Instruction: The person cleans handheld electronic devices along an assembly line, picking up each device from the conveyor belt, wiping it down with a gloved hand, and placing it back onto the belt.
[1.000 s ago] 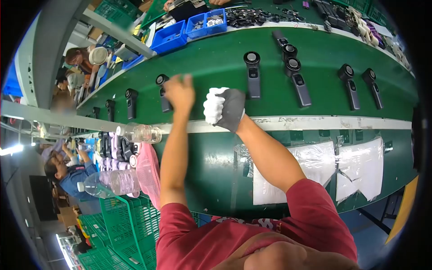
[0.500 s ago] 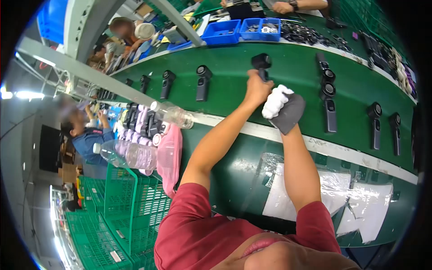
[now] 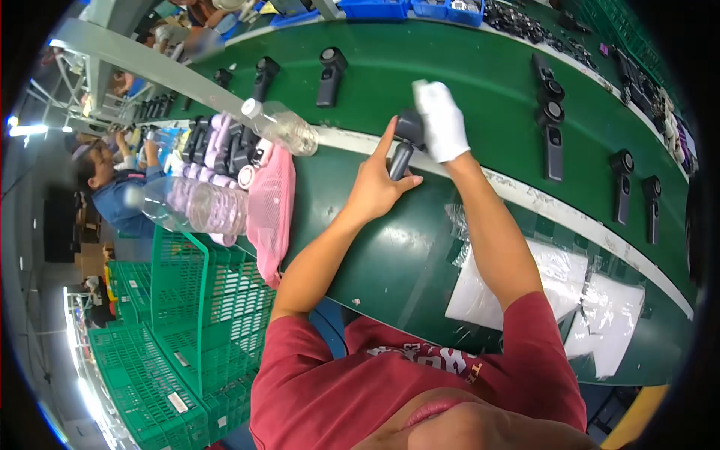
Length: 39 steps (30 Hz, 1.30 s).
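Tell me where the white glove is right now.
In the head view, the white glove is above and right of centre, on the person's right hand, beside the dark gadget in the bare left hand.

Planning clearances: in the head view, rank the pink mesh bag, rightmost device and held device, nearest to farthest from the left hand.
1. Held device, in the left hand.
2. Pink mesh bag, left of the hand.
3. Rightmost device, far right.

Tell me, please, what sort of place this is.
Probably a factory assembly line: matching dark devices lie spaced along a green surface, with blue bins beyond and green crates nearby.
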Each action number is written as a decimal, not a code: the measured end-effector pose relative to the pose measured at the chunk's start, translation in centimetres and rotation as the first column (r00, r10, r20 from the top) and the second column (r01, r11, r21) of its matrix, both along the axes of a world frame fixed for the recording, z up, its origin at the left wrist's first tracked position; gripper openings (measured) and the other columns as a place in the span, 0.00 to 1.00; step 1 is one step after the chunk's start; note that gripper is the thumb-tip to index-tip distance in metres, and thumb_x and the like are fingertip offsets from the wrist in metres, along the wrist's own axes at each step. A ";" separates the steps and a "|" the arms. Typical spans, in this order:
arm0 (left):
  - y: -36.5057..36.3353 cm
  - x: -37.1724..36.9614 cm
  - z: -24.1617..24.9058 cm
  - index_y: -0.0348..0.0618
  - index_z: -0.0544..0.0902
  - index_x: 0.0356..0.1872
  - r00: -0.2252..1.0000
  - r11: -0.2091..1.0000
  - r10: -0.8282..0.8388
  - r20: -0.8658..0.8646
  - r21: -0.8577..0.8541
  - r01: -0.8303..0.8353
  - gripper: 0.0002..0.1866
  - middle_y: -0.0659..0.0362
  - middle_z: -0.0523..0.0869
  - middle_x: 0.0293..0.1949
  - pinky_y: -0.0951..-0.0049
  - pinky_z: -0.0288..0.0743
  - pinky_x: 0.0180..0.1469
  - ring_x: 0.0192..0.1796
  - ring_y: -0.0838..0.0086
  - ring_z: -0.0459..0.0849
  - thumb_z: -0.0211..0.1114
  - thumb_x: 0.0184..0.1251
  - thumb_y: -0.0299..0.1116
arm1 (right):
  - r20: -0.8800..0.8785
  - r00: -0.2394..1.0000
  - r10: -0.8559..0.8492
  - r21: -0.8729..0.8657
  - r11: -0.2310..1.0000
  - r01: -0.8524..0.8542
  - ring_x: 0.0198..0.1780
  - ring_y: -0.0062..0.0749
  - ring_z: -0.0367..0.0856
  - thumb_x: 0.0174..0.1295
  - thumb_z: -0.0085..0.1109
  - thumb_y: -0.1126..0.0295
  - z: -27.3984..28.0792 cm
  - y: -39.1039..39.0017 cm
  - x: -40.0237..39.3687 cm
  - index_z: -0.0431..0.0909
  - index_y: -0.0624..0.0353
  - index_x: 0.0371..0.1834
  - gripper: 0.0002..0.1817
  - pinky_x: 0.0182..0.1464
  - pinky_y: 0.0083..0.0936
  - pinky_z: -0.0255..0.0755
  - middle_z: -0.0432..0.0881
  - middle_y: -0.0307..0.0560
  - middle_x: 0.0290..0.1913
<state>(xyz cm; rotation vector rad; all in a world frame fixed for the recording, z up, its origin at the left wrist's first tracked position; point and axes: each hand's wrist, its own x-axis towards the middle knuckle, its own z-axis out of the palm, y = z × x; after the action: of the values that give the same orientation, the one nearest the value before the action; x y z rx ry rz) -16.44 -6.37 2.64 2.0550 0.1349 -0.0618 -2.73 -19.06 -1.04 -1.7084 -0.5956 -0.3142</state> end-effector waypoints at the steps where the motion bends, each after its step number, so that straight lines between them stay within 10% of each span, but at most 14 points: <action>1: -0.4 -0.7 -0.8 0.46 0.55 0.82 0.997 0.999 0.009 0.083 0.043 -0.012 0.55 0.55 0.86 0.35 0.70 0.79 0.41 0.31 0.74 0.80 0.80 0.54 0.24 | 0.422 0.899 -0.117 -0.379 0.878 0.292 0.41 0.45 0.81 0.72 0.57 0.55 1.7 0.4 -1.5 0.79 0.53 0.42 0.13 0.47 0.39 0.76 0.80 0.48 0.36; 4: 0.0 -2.2 -1.2 0.40 0.64 0.76 0.993 0.976 -0.034 0.117 0.217 0.008 0.49 0.45 0.89 0.43 0.63 0.80 0.50 0.43 0.57 0.89 0.81 0.53 0.28 | -0.081 0.983 -0.162 -0.660 0.748 0.069 0.48 0.53 0.84 0.74 0.50 0.58 3.2 1.7 -3.7 0.80 0.55 0.48 0.15 0.51 0.43 0.78 0.83 0.55 0.44; 8: 0.5 -2.8 -1.2 0.39 0.64 0.77 0.997 0.984 -0.061 0.057 0.173 0.050 0.46 0.38 0.88 0.47 0.62 0.78 0.54 0.46 0.50 0.89 0.76 0.56 0.25 | 0.218 0.963 0.156 -0.753 0.655 0.065 0.49 0.55 0.84 0.75 0.48 0.60 -1.1 0.9 -0.5 0.83 0.59 0.45 0.17 0.53 0.45 0.78 0.85 0.57 0.46; 9: 0.5 -2.9 0.1 0.41 0.60 0.79 0.997 0.986 -0.055 -0.055 0.155 0.063 0.47 0.37 0.88 0.47 0.64 0.77 0.54 0.47 0.51 0.89 0.74 0.57 0.23 | 0.273 0.948 0.166 -0.666 0.744 0.062 0.44 0.49 0.85 0.74 0.50 0.60 -1.6 1.0 0.0 0.82 0.62 0.43 0.16 0.51 0.41 0.78 0.85 0.53 0.39; 13: 1.5 -2.8 0.0 0.46 0.58 0.81 0.980 0.981 -0.180 0.080 0.092 0.172 0.50 0.39 0.88 0.46 0.67 0.75 0.52 0.45 0.54 0.88 0.72 0.56 0.19 | -0.677 0.706 0.210 -0.088 0.928 -0.361 0.32 0.30 0.79 0.68 0.58 0.58 0.9 0.2 -0.9 0.81 0.60 0.36 0.15 0.39 0.29 0.76 0.81 0.41 0.32; 17: 2.0 -2.9 0.8 0.50 0.57 0.82 0.960 0.961 -0.275 0.061 -0.016 0.276 0.53 0.51 0.86 0.37 0.73 0.74 0.48 0.38 0.69 0.83 0.73 0.55 0.17 | -0.762 0.300 0.573 0.437 0.798 -0.414 0.32 0.20 0.82 0.63 0.64 0.59 1.7 -1.6 -1.6 0.85 0.52 0.38 0.10 0.41 0.29 0.78 0.82 0.38 0.31; 21: 1.3 -2.6 -0.2 0.47 0.53 0.83 0.950 0.936 -0.234 0.205 -0.216 0.278 0.54 0.62 0.78 0.30 0.78 0.73 0.38 0.32 0.80 0.75 0.74 0.56 0.17 | -0.790 0.374 0.485 0.477 0.870 -0.121 0.33 0.28 0.84 0.71 0.56 0.53 3.0 1.4 -4.6 0.84 0.54 0.44 0.16 0.37 0.34 0.83 0.84 0.41 0.37; 22: 1.1 -2.4 -0.4 0.46 0.51 0.83 0.939 0.933 -0.203 0.278 -0.237 0.272 0.55 0.62 0.78 0.29 0.77 0.73 0.35 0.31 0.80 0.75 0.74 0.57 0.16 | -0.379 0.389 0.840 0.814 0.502 -0.293 0.32 0.35 0.84 0.75 0.46 0.44 -4.4 3.4 -3.2 0.82 0.53 0.49 0.25 0.33 0.37 0.83 0.85 0.45 0.40; 26: 2.1 -2.0 0.0 0.53 0.41 0.85 0.992 0.801 -0.075 0.100 -0.587 0.120 0.59 0.60 0.80 0.31 0.79 0.63 0.19 0.20 0.82 0.71 0.72 0.60 0.17 | -0.748 0.069 0.660 0.630 0.674 0.386 0.32 0.39 0.82 0.75 0.40 0.37 1.3 4.7 -5.5 0.78 0.46 0.43 0.27 0.32 0.47 0.78 0.84 0.44 0.36; 28: 2.6 -1.7 0.5 0.54 0.38 0.84 0.997 0.625 -0.011 0.081 -0.777 0.070 0.58 0.59 0.78 0.30 0.78 0.64 0.18 0.19 0.81 0.71 0.71 0.62 0.18 | -0.733 0.176 0.657 0.654 0.610 0.447 0.28 0.35 0.78 0.75 0.44 0.41 -0.3 4.5 -3.1 0.78 0.48 0.38 0.24 0.25 0.41 0.72 0.81 0.41 0.33; 30: 3.0 -1.6 0.4 0.56 0.38 0.84 0.999 0.604 0.036 0.000 -0.796 -0.022 0.57 0.58 0.77 0.30 0.77 0.64 0.17 0.19 0.79 0.70 0.70 0.64 0.19 | 0.373 -0.023 0.928 0.905 -0.369 -0.211 0.29 0.30 0.77 0.76 0.45 0.48 -9.2 3.3 2.8 0.77 0.48 0.29 0.21 0.28 0.32 0.70 0.78 0.40 0.30; 32: 2.8 -1.5 -0.4 0.58 0.37 0.84 0.988 0.681 0.084 -0.126 -0.717 -0.150 0.58 0.56 0.77 0.33 0.78 0.64 0.17 0.20 0.78 0.71 0.69 0.64 0.19 | -0.163 0.536 0.829 0.937 0.300 -0.180 0.25 0.26 0.69 0.75 0.50 0.58 -4.6 1.8 0.7 0.75 0.51 0.21 0.22 0.31 0.25 0.66 0.72 0.35 0.22; 34: 0.9 -2.0 -0.8 0.58 0.39 0.85 0.987 0.864 -0.075 -0.143 -0.503 -0.008 0.62 0.62 0.77 0.30 0.77 0.64 0.17 0.20 0.80 0.72 0.74 0.59 0.17 | -0.334 0.942 -0.044 0.582 0.776 0.243 0.22 0.25 0.64 0.75 0.53 0.63 -1.2 4.1 -2.2 0.74 0.55 0.19 0.21 0.29 0.25 0.62 0.68 0.34 0.19; 39: 0.5 -2.4 0.1 0.60 0.39 0.85 0.975 0.830 -0.148 -0.168 -0.557 0.030 0.62 0.63 0.75 0.29 0.77 0.63 0.18 0.21 0.81 0.71 0.74 0.58 0.16 | -0.412 0.911 0.026 0.557 0.798 0.230 0.27 0.16 0.61 0.71 0.61 0.68 -2.7 2.1 -1.2 0.77 0.57 0.26 0.13 0.32 0.22 0.56 0.67 0.30 0.24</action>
<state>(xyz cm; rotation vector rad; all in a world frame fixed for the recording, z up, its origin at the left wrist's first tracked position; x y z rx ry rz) -18.80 -5.88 2.77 1.4656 0.1293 -0.3352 -3.90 -16.98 -3.74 -1.1339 -0.0668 -0.1887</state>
